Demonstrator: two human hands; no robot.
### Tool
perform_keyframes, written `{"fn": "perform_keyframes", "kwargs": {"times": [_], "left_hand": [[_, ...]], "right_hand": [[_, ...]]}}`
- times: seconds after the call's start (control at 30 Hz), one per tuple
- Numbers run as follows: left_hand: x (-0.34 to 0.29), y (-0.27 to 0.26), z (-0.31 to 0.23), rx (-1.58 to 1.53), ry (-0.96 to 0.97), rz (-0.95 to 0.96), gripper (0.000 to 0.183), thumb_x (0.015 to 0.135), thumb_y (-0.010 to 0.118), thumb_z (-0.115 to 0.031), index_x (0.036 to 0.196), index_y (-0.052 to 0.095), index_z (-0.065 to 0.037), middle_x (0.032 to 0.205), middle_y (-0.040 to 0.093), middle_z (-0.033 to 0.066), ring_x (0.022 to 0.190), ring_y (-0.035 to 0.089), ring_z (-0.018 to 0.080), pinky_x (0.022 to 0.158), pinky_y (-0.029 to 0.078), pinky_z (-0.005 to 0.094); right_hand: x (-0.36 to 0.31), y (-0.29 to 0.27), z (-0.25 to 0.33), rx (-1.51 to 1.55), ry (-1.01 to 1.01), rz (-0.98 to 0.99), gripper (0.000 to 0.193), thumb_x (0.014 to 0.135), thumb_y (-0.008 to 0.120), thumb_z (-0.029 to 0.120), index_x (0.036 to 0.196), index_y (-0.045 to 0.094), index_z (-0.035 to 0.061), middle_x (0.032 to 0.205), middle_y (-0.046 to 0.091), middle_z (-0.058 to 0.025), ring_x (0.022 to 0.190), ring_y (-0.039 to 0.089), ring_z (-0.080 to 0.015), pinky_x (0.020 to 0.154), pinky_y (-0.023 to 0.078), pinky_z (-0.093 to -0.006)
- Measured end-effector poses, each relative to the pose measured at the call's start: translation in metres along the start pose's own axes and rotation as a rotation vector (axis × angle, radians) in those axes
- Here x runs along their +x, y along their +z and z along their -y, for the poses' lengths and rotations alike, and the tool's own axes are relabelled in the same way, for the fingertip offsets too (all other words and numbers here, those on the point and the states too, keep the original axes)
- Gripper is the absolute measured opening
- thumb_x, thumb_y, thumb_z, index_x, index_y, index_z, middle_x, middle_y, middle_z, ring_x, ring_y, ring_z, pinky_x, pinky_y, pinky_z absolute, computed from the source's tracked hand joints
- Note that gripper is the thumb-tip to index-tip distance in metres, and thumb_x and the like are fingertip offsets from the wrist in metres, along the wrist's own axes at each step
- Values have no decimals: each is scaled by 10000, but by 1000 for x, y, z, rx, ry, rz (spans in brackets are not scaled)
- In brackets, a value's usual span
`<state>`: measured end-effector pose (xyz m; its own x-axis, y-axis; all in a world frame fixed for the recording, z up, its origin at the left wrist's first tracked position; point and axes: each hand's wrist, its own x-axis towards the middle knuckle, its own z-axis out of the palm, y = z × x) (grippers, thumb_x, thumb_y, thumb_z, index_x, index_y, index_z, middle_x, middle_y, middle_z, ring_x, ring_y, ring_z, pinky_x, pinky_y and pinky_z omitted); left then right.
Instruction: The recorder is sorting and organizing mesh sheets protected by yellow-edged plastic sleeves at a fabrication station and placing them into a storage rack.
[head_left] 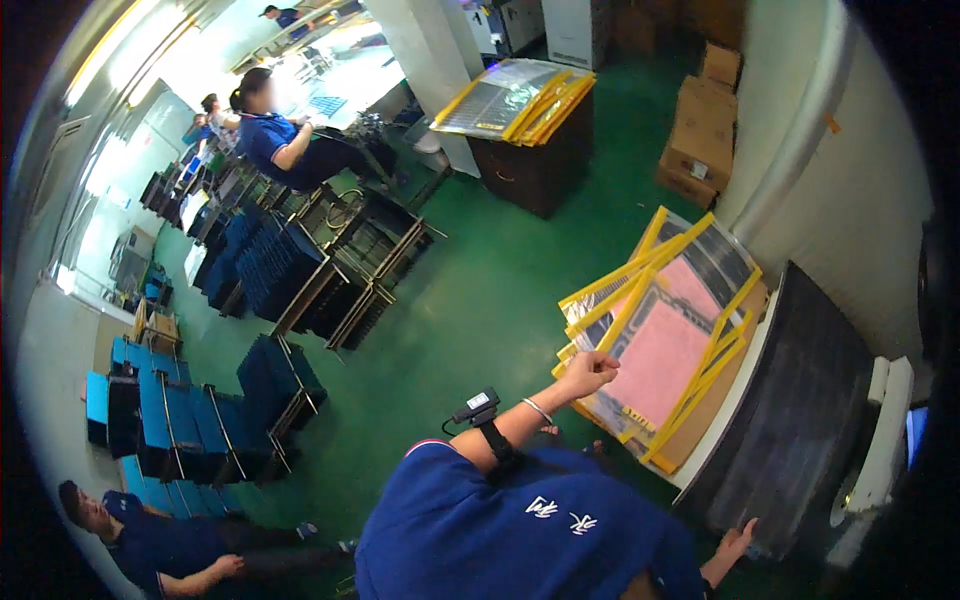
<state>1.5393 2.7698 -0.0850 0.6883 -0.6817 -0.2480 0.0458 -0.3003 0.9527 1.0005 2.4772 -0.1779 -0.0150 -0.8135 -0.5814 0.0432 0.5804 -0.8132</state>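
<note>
My left hand (588, 376) is over the near left side of a stack of yellow-edged frames (648, 262). Its fingers are curled together, and whatever they may hold is hidden. A pink sheet (660, 362) lies on the frames just beyond the fingertips. On that forearm are a bracelet and a strapped black device (478, 406). Lower right, my right hand (734, 546) is at the near edge of a dark flat belt (795, 400). Its fingers are apart and no object shows in it; I cannot tell whether it touches the belt.
More yellow-edged panels (520, 98) top a dark cabinet (540, 175). Cardboard boxes (698, 135) stand by the right wall. Racks of blue-black panels (270, 255) and teal-topped stacks (165, 410) line the left. A co-worker (265, 140) sits at a lit bench; another person (130, 540) is lower left.
</note>
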Motion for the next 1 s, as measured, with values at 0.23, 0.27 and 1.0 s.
{"fn": "perform_keyframes", "kwargs": {"times": [0.23,0.27,1.0], "left_hand": [[3,36,-32,-103,-24,47,238,762,616,-148,935,615,16,738,599,18,668,550,85,597,458,239],[2,38,-34,-106,-28,57,236,760,617,-145,929,615,19,748,604,25,678,554,90,604,462,243],[7,-5,-27,15,65,-148,206,741,611,-136,900,630,-6,749,632,72,655,568,129,606,463,272]], "right_hand": [[-88,52,35,-273,-186,-194,352,824,604,195,1121,514,29,1085,542,-113,958,527,-206,767,461,-300],[-95,60,40,-294,-208,-200,353,821,606,189,1120,515,25,1086,541,-120,958,528,-212,763,464,-306],[-122,275,141,-445,-535,-99,363,757,650,56,1082,526,-48,1107,509,-265,956,555,-342,687,539,-439]]}}
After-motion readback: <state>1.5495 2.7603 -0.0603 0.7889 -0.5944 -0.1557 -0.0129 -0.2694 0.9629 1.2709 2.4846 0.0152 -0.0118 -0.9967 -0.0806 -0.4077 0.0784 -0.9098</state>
